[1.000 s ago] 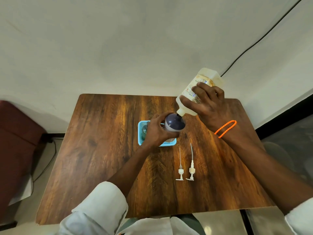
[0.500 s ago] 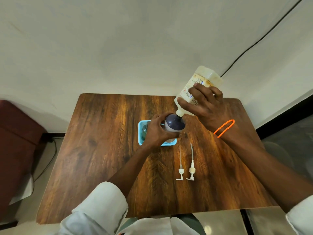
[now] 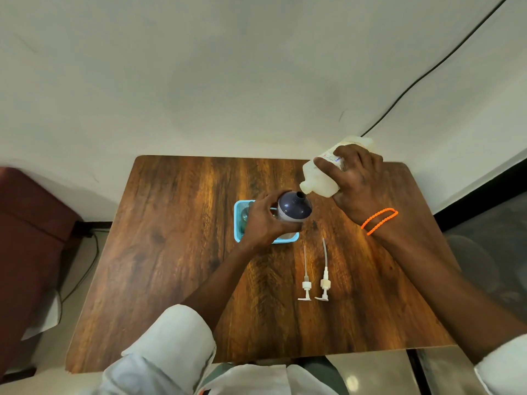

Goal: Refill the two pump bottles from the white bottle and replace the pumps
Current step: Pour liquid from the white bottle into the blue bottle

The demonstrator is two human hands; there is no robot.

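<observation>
The white bottle (image 3: 328, 173) is tipped, its spout just beside the dark bottle's (image 3: 293, 208) open neck. The right hand (image 3: 356, 183) grips the white bottle; the left hand (image 3: 263, 220) holds the dark one over a blue tray (image 3: 238, 223). Both pumps (image 3: 315, 283) lie on the wooden surface (image 3: 171, 252), so filling looks unfinished and no pump is back on. A pale wall (image 3: 228, 81) with a black cable (image 3: 427, 69) stands behind.

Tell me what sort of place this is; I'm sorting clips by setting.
Probably a plain indoor room, perhaps an office or clinic corner, though nothing settles it: a small wooden table pushed against a bare pale wall, a black cable running down that wall, and a glossy tiled floor.
</observation>
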